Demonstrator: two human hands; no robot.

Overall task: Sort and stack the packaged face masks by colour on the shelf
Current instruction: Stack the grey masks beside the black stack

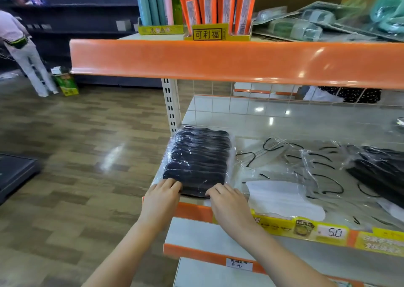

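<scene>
The sorting is looking partly done — a tall stack of black masks (196, 162) in clear wrappers is sitting at the left end of the shelf (273, 124). Both hands are resting on its near edge: the left hand (160, 196) and the right hand (229, 201) are lying with fingers straight, pressing rather than gripping, apparently squaring it up. Still waiting, by my reading, are the loose white masks (284, 196) just beside it and a heap of black packs (380, 170) further right. Each wrapper is holding its mask — none appears opened.
</scene>
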